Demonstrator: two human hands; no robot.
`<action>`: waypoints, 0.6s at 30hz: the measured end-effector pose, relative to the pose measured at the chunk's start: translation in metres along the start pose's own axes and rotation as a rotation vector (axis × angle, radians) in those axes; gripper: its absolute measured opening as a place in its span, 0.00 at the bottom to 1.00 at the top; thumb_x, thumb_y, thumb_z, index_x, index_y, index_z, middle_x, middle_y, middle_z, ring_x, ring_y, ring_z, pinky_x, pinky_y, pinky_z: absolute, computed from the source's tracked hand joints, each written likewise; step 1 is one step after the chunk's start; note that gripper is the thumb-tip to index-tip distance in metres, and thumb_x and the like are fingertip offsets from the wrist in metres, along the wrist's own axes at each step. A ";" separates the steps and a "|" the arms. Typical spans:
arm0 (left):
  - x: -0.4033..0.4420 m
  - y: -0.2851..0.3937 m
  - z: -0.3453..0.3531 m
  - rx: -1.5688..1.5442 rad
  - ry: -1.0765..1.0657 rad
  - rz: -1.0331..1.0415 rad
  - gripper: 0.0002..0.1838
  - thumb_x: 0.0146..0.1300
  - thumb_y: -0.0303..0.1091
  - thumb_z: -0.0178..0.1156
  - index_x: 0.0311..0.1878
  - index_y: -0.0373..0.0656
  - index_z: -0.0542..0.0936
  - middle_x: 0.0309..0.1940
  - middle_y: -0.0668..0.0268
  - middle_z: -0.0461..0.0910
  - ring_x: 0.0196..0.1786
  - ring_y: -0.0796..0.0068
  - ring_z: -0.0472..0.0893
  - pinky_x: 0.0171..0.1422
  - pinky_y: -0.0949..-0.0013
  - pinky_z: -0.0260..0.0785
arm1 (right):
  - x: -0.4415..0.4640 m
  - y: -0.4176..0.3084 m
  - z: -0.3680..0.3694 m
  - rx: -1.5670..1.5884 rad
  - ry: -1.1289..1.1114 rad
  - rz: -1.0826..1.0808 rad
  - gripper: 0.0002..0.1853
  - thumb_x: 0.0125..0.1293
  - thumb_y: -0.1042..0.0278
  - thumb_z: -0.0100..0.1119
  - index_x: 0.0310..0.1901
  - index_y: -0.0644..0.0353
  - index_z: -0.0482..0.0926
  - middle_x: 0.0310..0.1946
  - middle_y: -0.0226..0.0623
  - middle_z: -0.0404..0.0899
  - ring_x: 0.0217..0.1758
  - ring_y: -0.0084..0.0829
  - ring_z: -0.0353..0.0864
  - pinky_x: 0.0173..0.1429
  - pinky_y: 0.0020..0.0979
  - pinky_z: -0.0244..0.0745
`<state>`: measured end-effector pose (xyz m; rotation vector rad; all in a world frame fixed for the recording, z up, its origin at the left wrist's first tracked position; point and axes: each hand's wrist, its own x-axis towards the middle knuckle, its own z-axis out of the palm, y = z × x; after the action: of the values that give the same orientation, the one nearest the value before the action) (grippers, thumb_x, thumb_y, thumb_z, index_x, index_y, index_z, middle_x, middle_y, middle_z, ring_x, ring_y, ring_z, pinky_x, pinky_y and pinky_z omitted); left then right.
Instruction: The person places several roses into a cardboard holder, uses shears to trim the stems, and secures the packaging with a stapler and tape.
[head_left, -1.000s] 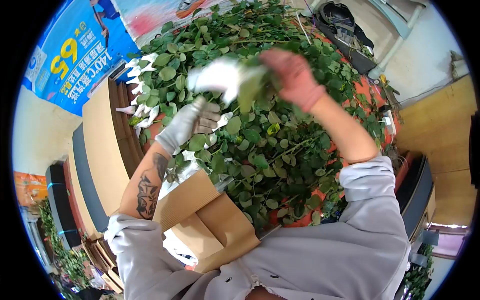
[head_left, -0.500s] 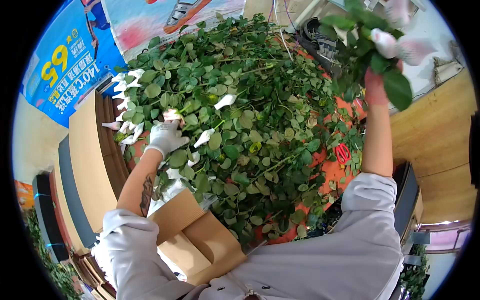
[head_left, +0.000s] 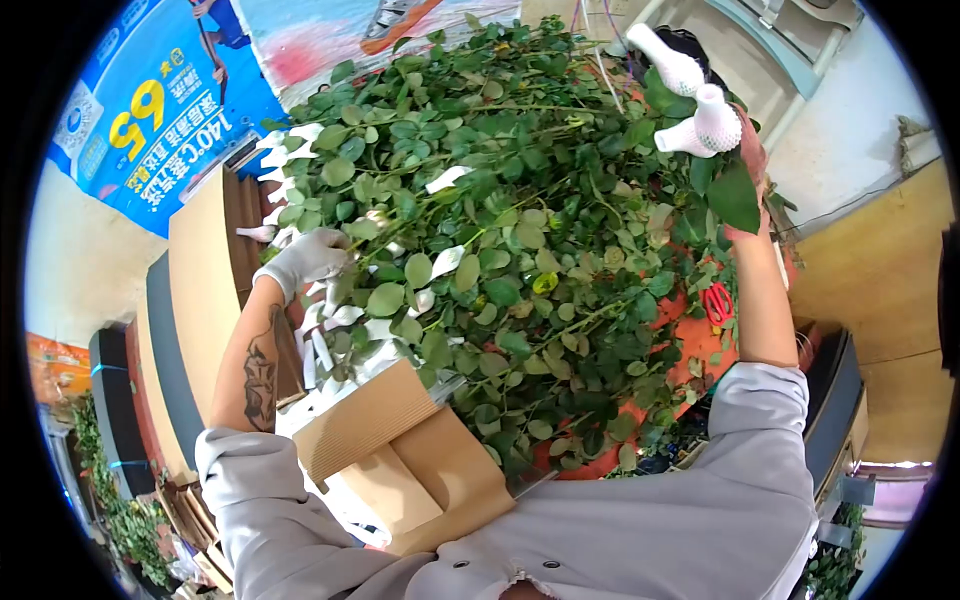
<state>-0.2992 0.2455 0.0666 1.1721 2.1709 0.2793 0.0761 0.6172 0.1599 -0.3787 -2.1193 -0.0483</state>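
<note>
Leafy rose stems (head_left: 520,250) lie in a large heap in front of me, several with buds in white net sleeves. My left hand (head_left: 308,262), in a white glove, is at the heap's left side with its fingers curled among the leaves; what they hold, if anything, is hidden. Near it, several sleeved rose buds (head_left: 335,315) lie below, and a pale pink rose (head_left: 376,218) shows among the leaves. At the upper right, my bare right hand (head_left: 752,170) is closed around a few roses (head_left: 700,125) with sleeved buds, partly hidden by their leaves.
Red-handled scissors (head_left: 717,303) lie on the orange-red table surface (head_left: 705,345) at the right. Folded cardboard (head_left: 400,460) is close to my body. Tall cardboard sheets (head_left: 205,240) stand at the left, below a blue poster (head_left: 150,120).
My right hand has come lower, and its roses have tilted so their buds point up and left. My left hand has shifted slightly left from the pale pink rose, and its fingers have curled.
</note>
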 end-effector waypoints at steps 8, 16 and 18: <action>-0.064 0.061 -0.025 -0.937 -0.564 0.104 0.24 0.62 0.39 0.59 0.54 0.31 0.69 0.34 0.51 0.81 0.31 0.63 0.84 0.32 0.64 0.79 | -0.004 -0.125 0.023 0.150 -0.329 -0.542 0.25 0.54 0.72 0.55 0.57 0.56 0.71 0.52 0.46 0.74 0.54 0.45 0.75 0.61 0.40 0.66; -0.097 0.119 -0.045 -0.508 -0.201 0.376 0.15 0.68 0.38 0.50 0.48 0.37 0.77 0.48 0.56 0.77 0.48 0.68 0.78 0.53 0.67 0.70 | -0.025 -0.199 0.107 0.206 -0.577 -0.435 0.32 0.55 0.63 0.49 0.64 0.59 0.63 0.59 0.46 0.68 0.63 0.40 0.66 0.69 0.40 0.55; -0.083 0.116 -0.026 -1.180 -0.184 0.340 0.33 0.64 0.58 0.51 0.58 0.36 0.71 0.48 0.59 0.78 0.44 0.72 0.79 0.48 0.68 0.73 | 0.003 -0.189 0.100 0.209 -0.752 -0.213 0.35 0.46 0.72 0.56 0.62 0.57 0.65 0.62 0.44 0.65 0.65 0.40 0.64 0.70 0.39 0.56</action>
<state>-0.2052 0.2482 0.1774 0.7665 1.2119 1.3102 -0.0614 0.4562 0.1286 -0.0328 -2.8666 0.2246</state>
